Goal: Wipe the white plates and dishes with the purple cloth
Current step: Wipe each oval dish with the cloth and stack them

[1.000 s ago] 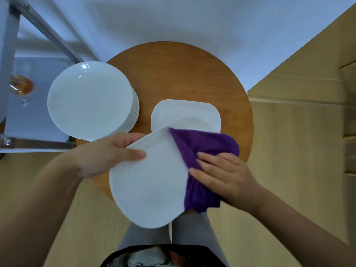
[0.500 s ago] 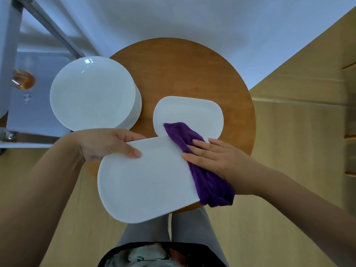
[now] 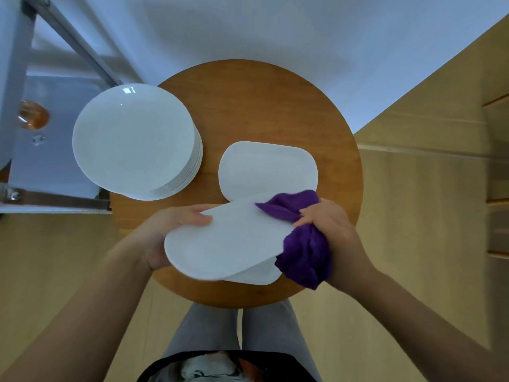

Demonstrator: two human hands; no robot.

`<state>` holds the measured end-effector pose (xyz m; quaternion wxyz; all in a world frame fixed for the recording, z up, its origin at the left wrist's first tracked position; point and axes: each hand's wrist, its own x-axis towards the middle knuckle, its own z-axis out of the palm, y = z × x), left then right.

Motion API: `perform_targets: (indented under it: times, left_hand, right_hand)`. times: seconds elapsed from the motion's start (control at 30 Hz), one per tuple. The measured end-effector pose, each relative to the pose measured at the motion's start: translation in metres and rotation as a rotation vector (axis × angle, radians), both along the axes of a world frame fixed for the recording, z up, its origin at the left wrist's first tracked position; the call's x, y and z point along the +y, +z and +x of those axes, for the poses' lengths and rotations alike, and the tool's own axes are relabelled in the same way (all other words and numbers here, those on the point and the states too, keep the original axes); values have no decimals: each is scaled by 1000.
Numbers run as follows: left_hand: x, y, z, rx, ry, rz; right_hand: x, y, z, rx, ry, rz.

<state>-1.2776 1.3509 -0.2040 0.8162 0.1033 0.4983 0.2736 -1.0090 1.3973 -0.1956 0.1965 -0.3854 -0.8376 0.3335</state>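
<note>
Right, I'm looking down on a round wooden tabletop (image 3: 261, 106) in the centre of the frame. My left hand (image 3: 168, 232) grips the held dish (image 3: 228, 241), a white rounded-rectangle one, at its left edge: thumb on top, the other fingers underneath and out of sight. The dish is tilted and sits centre-low in the frame, over the near part of the tabletop. A second white edge shows below it at lower right; can't tell if that's another dish or motion blur.

My right hand (image 3: 330, 235) is clenched round the purple cloth (image 3: 305, 255), fingers curled tight on it at the dish's right edge. One flap of cloth lies on the dish's upper-right surface, the rest bunches and hangs below the hand.

Just above the held dish, a second rounded white dish (image 3: 267, 166) lies flat on the tabletop, right of centre, its near edge hidden behind the held one. To the left, a stack of round white plates (image 3: 135, 139) sits at the tabletop's left rim, overhanging it, well apart from the cloth.

Upper left of the frame: metal frame (image 3: 68, 45) w/ a white surface beneath. Bottom centre: my grey trouser legs (image 3: 234, 329) over a light wood floor (image 3: 427, 216).
</note>
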Motion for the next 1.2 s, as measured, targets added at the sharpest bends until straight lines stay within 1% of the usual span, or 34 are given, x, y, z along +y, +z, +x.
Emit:
perform_targets:
  times: [0.07,0.13,0.17,0.2,0.27,0.3,0.33,0.37,0.4,0.43,0.47,0.53,0.57,0.6,0.67,0.73,0.8,0.87,0.93,0.97,1.03,1.07,1.13,1.2]
  left_hand:
    - [0,4,0,33,21,9]
    - [2,9,-8,21,-35,-20]
    - [3,11,-11,20,-75,16]
    - [5,13,-11,36,-87,68]
    - [6,13,-8,82,-50,161]
    - [6,13,-2,109,-32,197]
    - [5,11,5,153,-27,243]
    - [4,8,13,216,-28,286]
    - [3,6,21,263,-15,334]
    - [2,4,29,242,38,386]
    - [1,2,36,150,129,404]
    - [2,0,46,-79,337,331]
    - [4,1,47,-142,398,291]
    - [7,2,48,-150,427,255]
    - [9,1,50,-100,430,188]
    - [9,0,50,-92,431,156]
    - [6,0,52,-118,461,134]
    - [6,1,53,-126,450,122]
    - [9,5,57,-113,366,107]
    - [10,8,60,-97,302,102]
    - [12,13,66,-30,187,106]
    - [13,14,69,-5,168,115]
    - [15,17,72,33,198,142]
    - [17,19,74,77,241,171]
  right_hand:
    - [-6,5,-3,45,-79,-235]
    - [-10,12,-2,101,-174,-462]
    - [-13,14,-1,167,-229,-631]
    - [-12,13,-2,279,-320,-820]
    - [-9,4,0,439,-426,-1115]
    - [-4,0,-1,440,-448,-1205]
    - [1,-3,-2,438,-467,-1209]
    - [5,-6,-1,466,-455,-1158]
    - [9,-6,-1,538,-440,-1141]
    - [10,-4,-2,620,-427,-1154]
    - [10,-4,-1,691,-401,-1201]
    - [8,-10,-4,729,-364,-1293]
    - [6,-12,-6,716,-370,-1325]
    - [4,-15,-8,698,-384,-1364]
    - [1,-16,-10,661,-431,-1417]
    - [0,-15,-11,597,-482,-1419]
    - [-1,-15,-16,533,-604,-1331]
    - [-1,-15,-29,541,-785,-1122]
    - [3,-7,-47,565,-885,-865]
    - [8,-3,-55,544,-910,-719]
    - [23,3,-66,414,-899,-451]
    - [31,4,-72,349,-867,-406]
    - [41,5,-84,238,-761,-423]
    - [44,7,-95,175,-638,-409]
